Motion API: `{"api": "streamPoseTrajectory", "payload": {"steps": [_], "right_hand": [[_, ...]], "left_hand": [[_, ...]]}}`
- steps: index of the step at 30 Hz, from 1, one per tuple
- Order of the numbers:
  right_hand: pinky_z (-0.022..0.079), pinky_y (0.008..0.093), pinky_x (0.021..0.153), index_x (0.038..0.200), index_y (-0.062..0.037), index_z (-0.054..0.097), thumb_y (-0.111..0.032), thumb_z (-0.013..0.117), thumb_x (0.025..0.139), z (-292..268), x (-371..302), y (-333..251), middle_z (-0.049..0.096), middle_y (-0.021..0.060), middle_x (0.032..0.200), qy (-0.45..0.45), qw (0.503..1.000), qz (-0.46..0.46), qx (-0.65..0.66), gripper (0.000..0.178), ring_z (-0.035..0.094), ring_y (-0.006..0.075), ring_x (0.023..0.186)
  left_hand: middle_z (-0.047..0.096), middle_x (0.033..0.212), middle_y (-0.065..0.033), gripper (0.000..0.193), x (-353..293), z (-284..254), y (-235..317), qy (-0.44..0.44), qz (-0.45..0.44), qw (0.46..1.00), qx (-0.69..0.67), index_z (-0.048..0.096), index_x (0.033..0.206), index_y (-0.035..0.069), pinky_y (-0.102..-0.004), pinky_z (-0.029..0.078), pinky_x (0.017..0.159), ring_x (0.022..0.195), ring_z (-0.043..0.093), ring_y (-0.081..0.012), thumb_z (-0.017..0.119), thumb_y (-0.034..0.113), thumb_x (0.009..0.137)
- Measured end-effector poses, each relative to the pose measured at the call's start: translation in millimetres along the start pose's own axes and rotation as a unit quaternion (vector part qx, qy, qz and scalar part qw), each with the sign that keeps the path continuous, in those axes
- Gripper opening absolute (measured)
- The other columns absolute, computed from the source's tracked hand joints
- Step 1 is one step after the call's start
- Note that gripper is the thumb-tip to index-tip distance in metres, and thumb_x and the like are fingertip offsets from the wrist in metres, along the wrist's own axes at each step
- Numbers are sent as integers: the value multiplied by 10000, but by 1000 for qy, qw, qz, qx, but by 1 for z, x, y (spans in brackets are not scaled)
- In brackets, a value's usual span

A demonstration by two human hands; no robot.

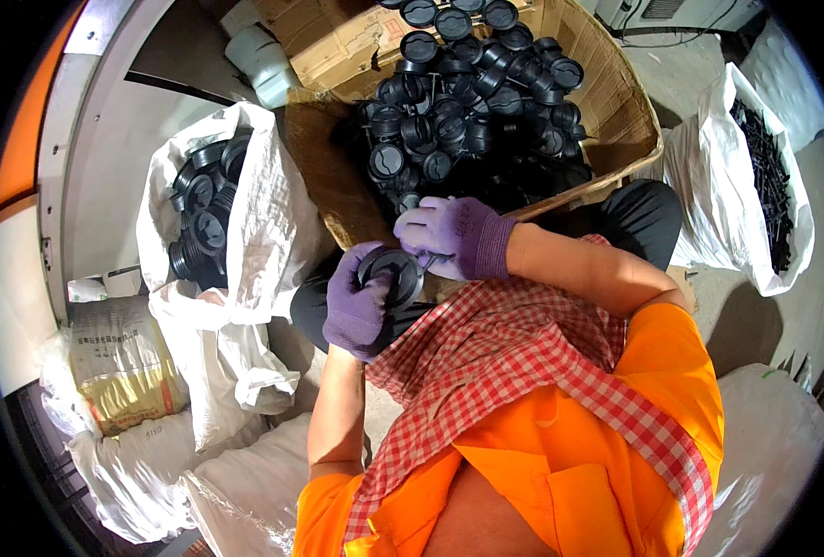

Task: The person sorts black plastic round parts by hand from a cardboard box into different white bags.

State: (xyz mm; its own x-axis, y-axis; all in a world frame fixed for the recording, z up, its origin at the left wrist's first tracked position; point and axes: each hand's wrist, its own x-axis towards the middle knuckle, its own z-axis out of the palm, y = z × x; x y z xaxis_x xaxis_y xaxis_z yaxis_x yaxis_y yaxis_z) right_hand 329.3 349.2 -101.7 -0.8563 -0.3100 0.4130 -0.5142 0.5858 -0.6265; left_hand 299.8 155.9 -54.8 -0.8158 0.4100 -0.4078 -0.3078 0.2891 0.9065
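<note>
My left hand, in a purple glove, is closed round a black round plastic cap held above my lap, with the thumb over its hollow face. My right hand, gloved the same way, is at the cap's far right edge with its fingers curled in. A thin dark piece shows below those fingers; whether it belongs to the cap I cannot make out. Just beyond both hands, an open cardboard box holds a heap of similar black caps, some joined by thin stems.
At left stands a white woven sack of black round caps. Another white sack at right holds thin black sticks. Stuffed white bags and a yellow-and-grey bag lie at lower left. The box's near edge borders my knees.
</note>
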Motion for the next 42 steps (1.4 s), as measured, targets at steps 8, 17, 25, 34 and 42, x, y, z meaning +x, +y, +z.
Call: {"api": "streamPoseTrajectory", "payload": {"steps": [8, 17, 25, 34, 42], "right_hand": [[465, 321, 613, 856, -59, 675, -243, 677, 753, -26, 13, -5, 662, 67, 730, -440, 720, 258, 470, 211, 623, 163, 677], [465, 249, 747, 953, 4, 615, -134, 626, 813, 21, 20, 50, 632, 58, 855, -17, 746, 93, 659, 197, 586, 123, 813], [457, 288, 839, 1077, -15, 586, -35, 565, 839, 26, 38, 62, 610, 73, 1015, 167, 909, 191, 331, 239, 572, 145, 934], [424, 360, 851, 1116, -73, 542, -251, 481, 880, 26, -22, 233, 568, 116, 1092, 427, 646, 553, 306, 302, 554, 278, 967], [427, 372, 824, 1119, -56, 536, -422, 510, 836, 9, -53, 369, 570, 133, 1077, 291, 756, 581, 82, 464, 565, 292, 920]], "left_hand": [[621, 917, -154, 421, -4, -30, 25, -182, 332, 853, 359, 569, 1034, 40, -333, 498, 730, 812, 621, -299, 661, 19, 623], [548, 1147, -131, 354, 10, 6, 1, -54, 23, 880, -471, 482, 1171, -5, -324, 452, 882, 1082, 514, -197, 559, 133, 855], [572, 1111, -100, 407, 70, 16, -35, -11, 223, 975, -9, 490, 1194, -23, -295, 437, 884, 995, 561, -184, 593, 81, 815], [591, 933, -101, 227, 25, -28, 86, 278, 357, 878, 157, 624, 938, 5, -288, 469, 697, 893, 547, -198, 551, -7, 723], [283, 1391, -233, 579, 53, -138, 94, 485, 285, 501, 657, 485, 1265, 113, -439, 319, 1011, 1265, 320, -363, 690, 281, 750]]}}
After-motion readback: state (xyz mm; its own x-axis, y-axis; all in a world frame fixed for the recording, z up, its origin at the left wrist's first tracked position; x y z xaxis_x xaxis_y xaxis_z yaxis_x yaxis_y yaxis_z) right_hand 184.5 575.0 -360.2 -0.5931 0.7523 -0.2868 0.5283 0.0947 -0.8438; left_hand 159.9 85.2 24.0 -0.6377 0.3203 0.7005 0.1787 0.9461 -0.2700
